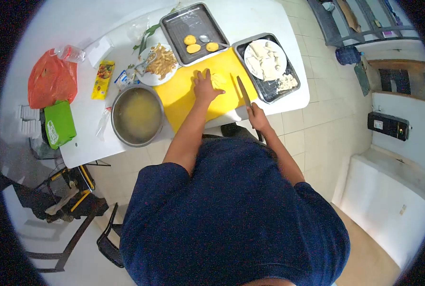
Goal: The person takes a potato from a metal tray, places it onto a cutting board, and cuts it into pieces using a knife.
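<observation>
My right hand (258,117) is closed around the handle of a kitchen knife (243,90), whose blade points away from me over the right part of a yellow cutting board (186,107). On the board rests my left hand (205,88), fingers spread. Beside its fingertips lie pale yellow cut pieces (217,80), hard to make out against the board. Past the board, a dark metal tray (184,31) holds a few potatoes (193,48) and a spoon (204,38).
A metal pot (114,119) with cloudy liquid and yellow pieces stands left. Near it are a plate of brown pieces (161,62), a yellow packet (103,80) and a red bag (55,78). Right, another tray (268,99) carries a white plate of pale pieces (267,59).
</observation>
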Available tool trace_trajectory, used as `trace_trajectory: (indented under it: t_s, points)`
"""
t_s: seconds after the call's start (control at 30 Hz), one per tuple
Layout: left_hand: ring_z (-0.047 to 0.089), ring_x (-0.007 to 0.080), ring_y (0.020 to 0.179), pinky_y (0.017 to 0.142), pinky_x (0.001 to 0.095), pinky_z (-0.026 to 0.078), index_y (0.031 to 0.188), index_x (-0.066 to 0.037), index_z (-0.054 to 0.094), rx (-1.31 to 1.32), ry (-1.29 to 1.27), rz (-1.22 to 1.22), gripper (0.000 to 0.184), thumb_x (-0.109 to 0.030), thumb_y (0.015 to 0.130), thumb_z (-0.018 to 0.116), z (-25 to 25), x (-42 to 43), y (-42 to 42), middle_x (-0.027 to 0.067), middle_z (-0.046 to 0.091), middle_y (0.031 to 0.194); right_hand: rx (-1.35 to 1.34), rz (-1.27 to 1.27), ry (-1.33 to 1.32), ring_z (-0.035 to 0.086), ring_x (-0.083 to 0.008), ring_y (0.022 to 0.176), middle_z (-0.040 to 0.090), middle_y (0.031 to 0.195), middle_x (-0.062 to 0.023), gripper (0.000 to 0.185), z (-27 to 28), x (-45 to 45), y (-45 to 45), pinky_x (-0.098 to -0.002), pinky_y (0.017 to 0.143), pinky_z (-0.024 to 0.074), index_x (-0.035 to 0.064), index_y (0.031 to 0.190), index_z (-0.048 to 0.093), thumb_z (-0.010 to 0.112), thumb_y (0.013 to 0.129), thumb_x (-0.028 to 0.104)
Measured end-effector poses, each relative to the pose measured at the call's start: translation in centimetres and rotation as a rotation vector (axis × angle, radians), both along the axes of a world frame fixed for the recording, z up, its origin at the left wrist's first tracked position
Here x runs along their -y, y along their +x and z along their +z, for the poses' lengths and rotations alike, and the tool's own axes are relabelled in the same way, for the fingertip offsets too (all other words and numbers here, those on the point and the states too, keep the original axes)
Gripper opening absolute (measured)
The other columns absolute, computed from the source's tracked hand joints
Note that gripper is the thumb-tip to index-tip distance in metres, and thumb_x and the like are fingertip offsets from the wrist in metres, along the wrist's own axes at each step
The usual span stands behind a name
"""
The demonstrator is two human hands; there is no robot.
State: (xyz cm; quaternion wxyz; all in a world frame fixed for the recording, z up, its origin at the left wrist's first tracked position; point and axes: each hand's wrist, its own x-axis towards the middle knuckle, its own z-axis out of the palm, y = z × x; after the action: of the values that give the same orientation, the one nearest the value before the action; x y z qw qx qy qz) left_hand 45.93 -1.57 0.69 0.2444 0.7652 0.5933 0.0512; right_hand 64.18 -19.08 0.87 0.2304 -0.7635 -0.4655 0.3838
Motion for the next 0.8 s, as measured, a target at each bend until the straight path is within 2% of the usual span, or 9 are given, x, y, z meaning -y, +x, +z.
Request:
trace_trajectory:
  t_s: [0.13,0.23,0.33,0.43,0.53,0.63,0.73,0.8]
  points:
    - [0.038,0.0438,0.120,0.097,0.0524,0.037,0.126,-0.008,0.049,0.012,0.121,-0.077,0.089,-0.043,0.053,0.086,-2.8,-0.9,-0.3,0.0239,0.036,0.132,-0.080,-0.073,-0.103,0.057,-0.0495,0.074,0.057,0.073,-0.0300,0.026,1.3,0.1,0.4,-0.0516,0.061,0.0441,-0.0021,0.088,0.045,0.047,0.094,0.023]
    - [0.041,0.0426,0.115,0.092,0.0482,0.044,0.119,-0.010,0.053,0.083,0.024,-0.048,0.074,-0.029,0.055,0.085,-3.2,-1.5,-0.6,0.0204,0.036,0.130,-0.060,-0.066,-0.056,0.057,-0.0496,0.074,0.057,0.073,-0.0299,0.026,0.0,0.2,0.7,-0.0513,0.061,0.0443,-0.0020,0.087,0.044,0.047,0.094,0.023]
    - [0.047,0.0405,0.107,0.088,0.0466,0.046,0.105,-0.010,0.059,0.157,0.033,-0.084,0.058,-0.021,0.055,0.084,-4.3,-2.1,-1.4,0.0182,0.043,0.118,-0.038,-0.049,0.010,0.058,-0.0491,0.074,0.058,0.073,-0.0299,0.026,-1.0,0.2,0.8,-0.0511,0.061,0.0446,-0.0022,0.088,0.045,0.048,0.094,0.023]
    - [0.051,0.0384,0.102,0.086,0.0434,0.047,0.092,-0.009,0.061,0.236,-0.005,-0.151,0.043,-0.016,0.055,0.082,-6.5,-3.3,-2.5,0.0174,0.047,0.108,-0.063,-0.054,-0.008,0.058,-0.0486,0.074,0.058,0.075,-0.0301,0.026,-0.8,-0.1,0.3,-0.0511,0.061,0.0447,-0.0028,0.091,0.046,0.048,0.094,0.023]
    - [0.055,0.0384,0.094,0.082,0.0419,0.049,0.086,-0.008,0.062,0.222,-0.033,-0.197,0.035,-0.012,0.056,0.079,-7.3,-3.9,-3.5,0.0194,0.049,0.101,-0.089,-0.032,-0.067,0.058,-0.0486,0.075,0.059,0.076,-0.0305,0.027,0.9,-1.0,-0.8,-0.0515,0.062,0.0447,-0.0033,0.094,0.047,0.048,0.094,0.024]
    - [0.051,0.0371,0.092,0.079,0.0419,0.047,0.078,-0.005,0.059,0.320,-0.057,-0.193,0.029,-0.009,0.053,0.073,-7.0,-3.5,-4.0,0.0165,0.057,0.084,-0.037,0.052,-0.018,0.058,-0.0487,0.075,0.059,0.076,-0.0304,0.027,0.3,-1.6,-2.0,-0.0521,0.064,0.0449,-0.0033,0.096,0.047,0.047,0.093,0.024]
    - [0.051,0.0377,0.091,0.077,0.0424,0.047,0.078,-0.003,0.059,0.202,0.014,-0.205,0.028,-0.010,0.054,0.071,-6.7,-2.8,-4.4,0.0178,0.057,0.084,-0.020,0.126,0.006,0.057,-0.0490,0.074,0.059,0.075,-0.0302,0.025,0.0,-1.8,-3.2,-0.0534,0.064,0.0448,-0.0025,0.098,0.047,0.048,0.093,0.022]
    - [0.056,0.0388,0.085,0.075,0.0427,0.049,0.078,-0.002,0.058,0.209,0.042,-0.135,0.025,-0.009,0.056,0.071,-6.6,-2.2,-4.9,0.0233,0.055,0.093,-0.014,0.167,0.034,0.058,-0.0489,0.074,0.058,0.074,-0.0302,0.024,-0.1,-2.2,-3.9,-0.0536,0.064,0.0449,-0.0020,0.098,0.047,0.048,0.093,0.021]
